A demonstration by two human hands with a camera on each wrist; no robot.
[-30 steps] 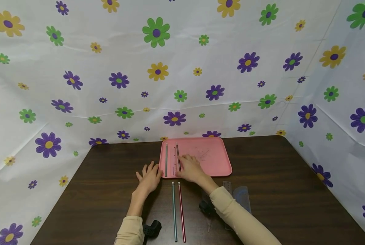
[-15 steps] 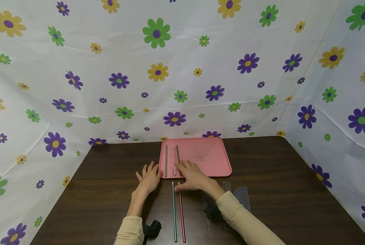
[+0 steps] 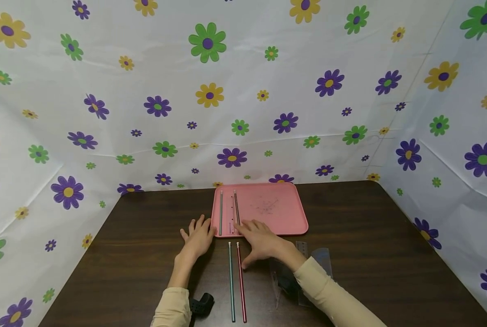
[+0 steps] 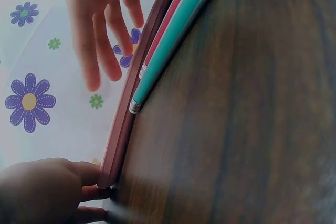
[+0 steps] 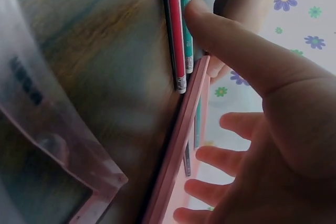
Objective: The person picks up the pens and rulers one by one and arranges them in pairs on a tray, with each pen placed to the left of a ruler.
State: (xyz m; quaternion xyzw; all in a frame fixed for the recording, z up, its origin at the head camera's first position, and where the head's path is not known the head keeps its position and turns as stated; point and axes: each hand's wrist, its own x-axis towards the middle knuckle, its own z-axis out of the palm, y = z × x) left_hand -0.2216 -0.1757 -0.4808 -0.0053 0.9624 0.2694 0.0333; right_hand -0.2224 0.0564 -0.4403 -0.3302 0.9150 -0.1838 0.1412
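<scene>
The left hand (image 3: 196,240) rests beside the near left corner of the pink tray (image 3: 284,213), fingers spread, thumb at the rim. In the left wrist view its fingertips meet the tray's corner. Over the tray's front edge is the right hand (image 3: 263,243), fingers spread, holding nothing. Its thumb points down near a red pencil (image 3: 241,286), which lies parallel to a green pencil (image 3: 232,286) in front of the tray, eraser ends toward it. Inside the tray lie another green pencil (image 3: 221,213), a clear ruler (image 3: 232,222) and a dark pencil (image 3: 236,204).
Right of the pencils, partly under the right forearm, lie a clear ruler (image 3: 302,248) and a clear bluish drawing template (image 3: 322,261). A clear plastic piece (image 5: 68,150) shows large in the right wrist view. A flower-patterned cloth (image 3: 243,91) backs the dark table (image 3: 145,254).
The right hand has drawn back from the dark pencil in the tray toward the near edge, its thumb spreading away and coming beside the red pencil. The left hand has stayed in place.
</scene>
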